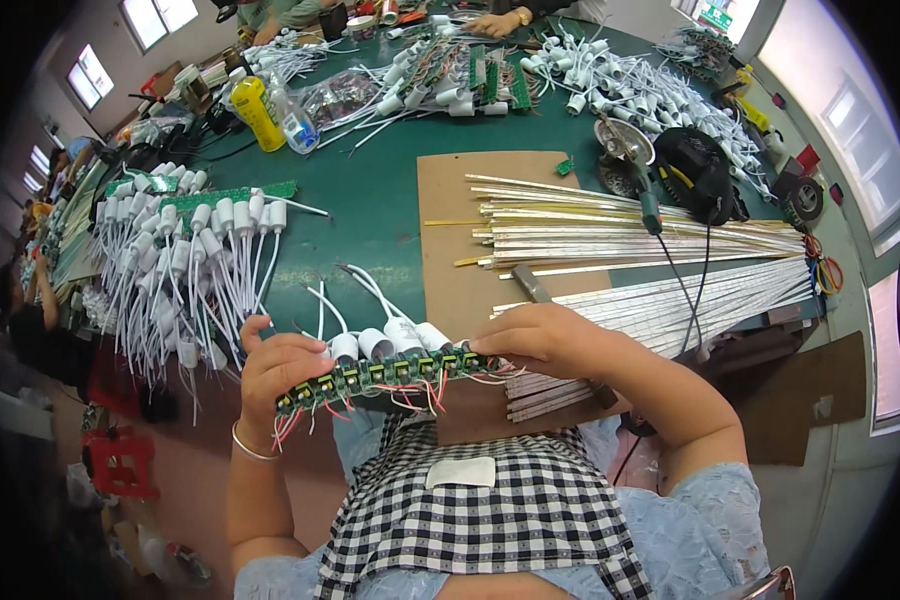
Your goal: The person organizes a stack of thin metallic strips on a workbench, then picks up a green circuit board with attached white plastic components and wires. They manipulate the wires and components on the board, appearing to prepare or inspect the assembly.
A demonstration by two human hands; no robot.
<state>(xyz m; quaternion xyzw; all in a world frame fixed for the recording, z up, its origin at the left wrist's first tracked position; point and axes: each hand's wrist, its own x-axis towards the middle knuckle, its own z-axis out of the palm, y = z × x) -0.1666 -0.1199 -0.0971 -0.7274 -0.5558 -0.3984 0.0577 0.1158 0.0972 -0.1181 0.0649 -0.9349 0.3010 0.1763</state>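
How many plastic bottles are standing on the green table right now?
2. A yellow bottle stands at the table's far left, and a smaller clear bottle leans right beside it. More could be hidden among the white wired caps and clutter further back.

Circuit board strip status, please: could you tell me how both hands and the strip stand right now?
Left hand grips strip's left end. Right hand grips right end. Green circuit board strip level, white sockets attached behind. Nothing obstructing.
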